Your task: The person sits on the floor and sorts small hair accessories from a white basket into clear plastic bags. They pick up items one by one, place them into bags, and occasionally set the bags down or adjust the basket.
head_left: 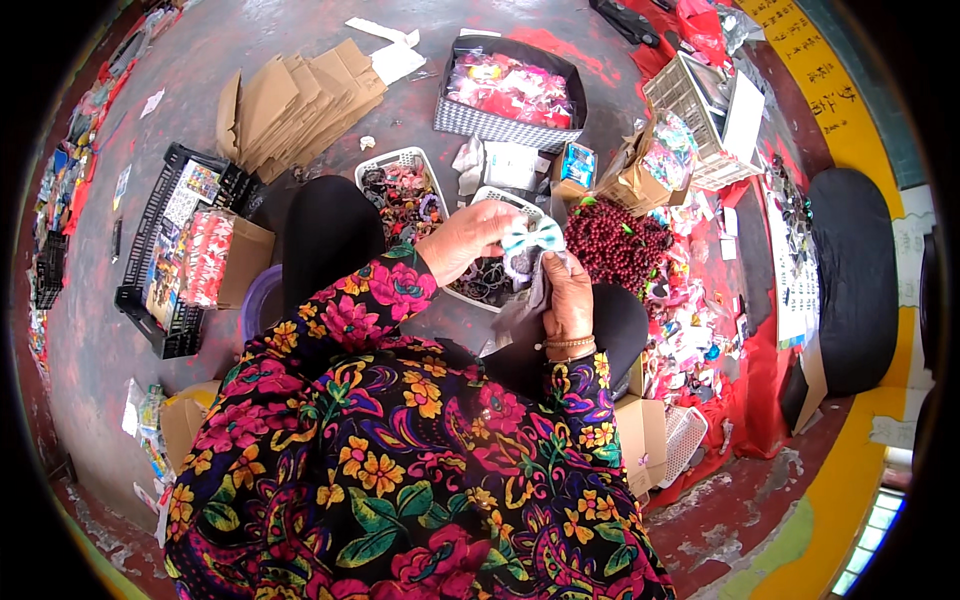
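Over a white basket (468,298) between my knees, both hands meet at a small pale blue and white bow (543,236). My left hand (462,240) is closed, pinching the bow's left side between thumb and fingers. From the other side my right hand (570,300) grips the bow's lower right edge. A thin grey cloth (528,312) hangs down beside the right fingers and seems caught in them. Dark hair ties (482,283) lie in the basket below, partly hidden by my hands.
Another white basket (440,180) of colourful hair ties stands ahead. Dark red beads (615,243) heap at the right, near an open carton (632,190). A checked bin (480,138), flattened cardboard (300,105) and a black crate (180,345) stand farther out.
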### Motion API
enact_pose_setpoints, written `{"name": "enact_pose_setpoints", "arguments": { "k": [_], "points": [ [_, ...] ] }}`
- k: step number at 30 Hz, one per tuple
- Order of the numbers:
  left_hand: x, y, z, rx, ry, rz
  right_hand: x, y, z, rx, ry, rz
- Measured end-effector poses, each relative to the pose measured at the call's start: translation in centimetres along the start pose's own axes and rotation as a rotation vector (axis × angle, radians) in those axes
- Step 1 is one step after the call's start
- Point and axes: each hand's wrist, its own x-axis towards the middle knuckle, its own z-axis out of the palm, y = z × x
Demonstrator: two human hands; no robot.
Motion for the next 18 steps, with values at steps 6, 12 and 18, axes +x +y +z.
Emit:
{"name": "enact_pose_setpoints", "arguments": {
  "k": [6, 12, 18],
  "points": [
    [-0.4, -0.8, 0.7, 0.004, 0.034, 0.028, 0.1, 0.3, 0.0, -0.034, -0.034, 0.049],
    [-0.2, -0.8, -1.1, -0.002, 0.099, 0.058, 0.2, 0.1, -0.7, -0.045, -0.036, 0.026],
    [-1.5, 0.5, -1.9, 0.142, 0.031, 0.041, 0.1, -0.6, -0.8, 0.027, -0.135, 0.005]
  ]
}}
